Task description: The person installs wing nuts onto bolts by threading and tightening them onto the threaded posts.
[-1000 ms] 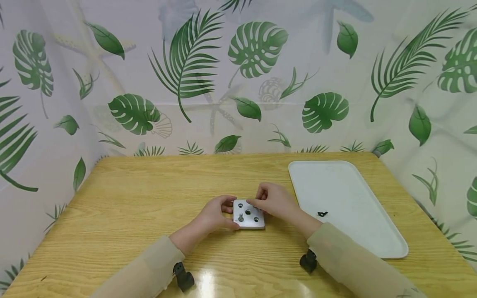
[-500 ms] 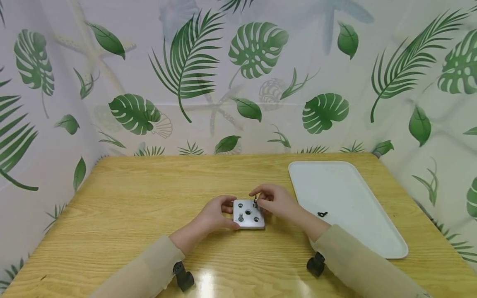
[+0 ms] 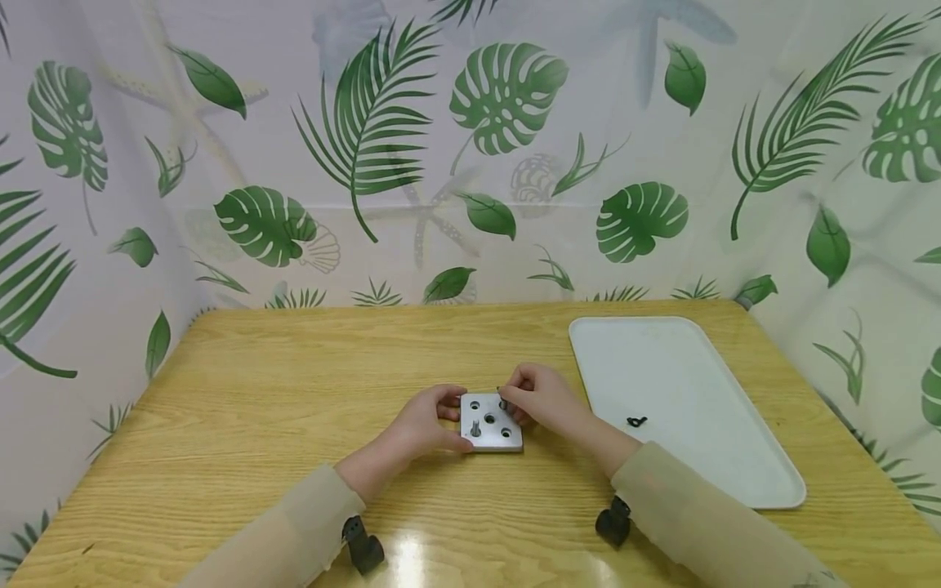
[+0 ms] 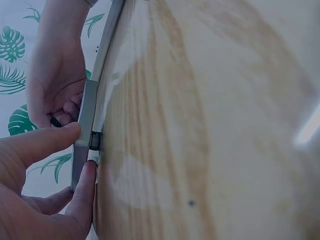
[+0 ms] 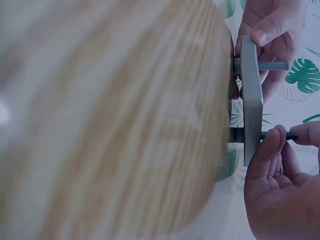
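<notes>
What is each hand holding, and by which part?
Left hand: metal plate, by its left side. Right hand: a dark piece at a bolt; grip point hidden.

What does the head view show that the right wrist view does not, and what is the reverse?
Only the head view: both sleeves, the loose black piece and the holes in the plate's top.

Only the right wrist view: two dark supports between plate and table.

Both: the table, the plate with its upright bolt, the left hand gripping the plate, and the right hand at the opposite corner.
</notes>
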{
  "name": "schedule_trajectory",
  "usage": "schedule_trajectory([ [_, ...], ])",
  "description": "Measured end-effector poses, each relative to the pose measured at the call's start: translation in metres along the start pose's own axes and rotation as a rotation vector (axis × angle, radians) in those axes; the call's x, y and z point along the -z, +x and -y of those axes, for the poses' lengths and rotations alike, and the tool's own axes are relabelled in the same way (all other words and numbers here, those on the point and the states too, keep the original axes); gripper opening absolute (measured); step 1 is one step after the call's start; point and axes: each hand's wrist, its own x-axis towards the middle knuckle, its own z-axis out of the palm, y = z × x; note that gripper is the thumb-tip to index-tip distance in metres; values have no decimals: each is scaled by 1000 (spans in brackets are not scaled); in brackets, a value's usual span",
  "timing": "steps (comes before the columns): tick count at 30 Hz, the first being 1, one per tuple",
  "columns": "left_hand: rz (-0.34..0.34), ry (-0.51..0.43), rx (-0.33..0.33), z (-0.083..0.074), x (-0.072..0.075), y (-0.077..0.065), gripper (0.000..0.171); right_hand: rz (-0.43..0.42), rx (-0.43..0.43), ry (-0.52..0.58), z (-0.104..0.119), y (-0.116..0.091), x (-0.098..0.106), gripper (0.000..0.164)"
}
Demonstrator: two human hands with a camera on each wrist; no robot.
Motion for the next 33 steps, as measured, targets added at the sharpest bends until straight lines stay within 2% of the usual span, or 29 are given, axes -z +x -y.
schedule_trajectory([
  [4,0,-4,1,1,-1,1,80,8,-26,54,1,0,-1,16],
  [7,2,-1,2,2,-1,1,80,28,-14,93,0,-2,0,15],
  [12,4,-2,4,0,-1,-1,79,97,23,179,-3,-2,4,36],
  [14,4,-5,3,-1,0,-2,79,121,20,201,-4,-1,5,40],
  [21,2,2,1,-2,0,-2,79,163,-12,267,-7,-1,8,37],
  [29,-1,-6,5,-2,-1,-1,80,93,-55,235,-6,0,3,17],
  [33,-4,0,3,-1,-1,-1,80,38,-86,168,-3,1,0,19],
])
